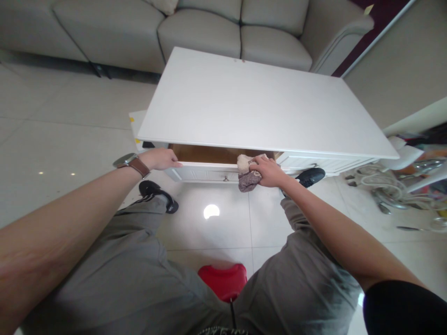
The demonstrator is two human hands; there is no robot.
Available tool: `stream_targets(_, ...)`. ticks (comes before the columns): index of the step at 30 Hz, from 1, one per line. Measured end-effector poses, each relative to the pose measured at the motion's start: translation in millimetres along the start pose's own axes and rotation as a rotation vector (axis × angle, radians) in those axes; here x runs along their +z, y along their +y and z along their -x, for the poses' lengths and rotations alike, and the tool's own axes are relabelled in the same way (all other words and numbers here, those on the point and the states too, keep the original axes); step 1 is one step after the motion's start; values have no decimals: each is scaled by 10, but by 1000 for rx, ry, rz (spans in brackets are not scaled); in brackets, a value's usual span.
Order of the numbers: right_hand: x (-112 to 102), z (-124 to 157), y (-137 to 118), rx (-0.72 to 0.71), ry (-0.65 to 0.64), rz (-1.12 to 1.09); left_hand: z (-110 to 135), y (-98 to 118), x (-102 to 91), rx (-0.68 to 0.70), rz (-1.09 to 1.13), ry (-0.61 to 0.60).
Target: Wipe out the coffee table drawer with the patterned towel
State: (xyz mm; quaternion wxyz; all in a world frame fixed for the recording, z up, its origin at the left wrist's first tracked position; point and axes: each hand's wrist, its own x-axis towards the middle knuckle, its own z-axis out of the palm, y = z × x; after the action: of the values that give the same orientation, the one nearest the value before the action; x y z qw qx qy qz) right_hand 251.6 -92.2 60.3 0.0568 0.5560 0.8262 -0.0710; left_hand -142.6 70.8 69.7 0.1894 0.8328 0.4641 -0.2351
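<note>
A white drawer [204, 171] is pulled partway out of a low white coffee table [258, 107], showing its brown wooden inside. My left hand [160, 159] grips the drawer at its left front corner; a watch with a brown strap is on that wrist. In my right hand [268, 172] is a folded cleaning cloth [248, 179], beige above and grey-brown below. The cloth lies over the top edge of the drawer front near its right end. A small metal knob [226, 178] sits midway along the drawer front.
A second drawer front [307, 163] on the right is closed. Behind the table stands a grey sofa [202, 35]. Cables and loose items [401, 186] lie on the floor at right. Something red [223, 281], perhaps a stool, is between my legs.
</note>
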Motion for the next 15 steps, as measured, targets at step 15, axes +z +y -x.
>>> stream_targets(15,3,2,-3,5,0,-6,14,20,-11,3,-9,-7)
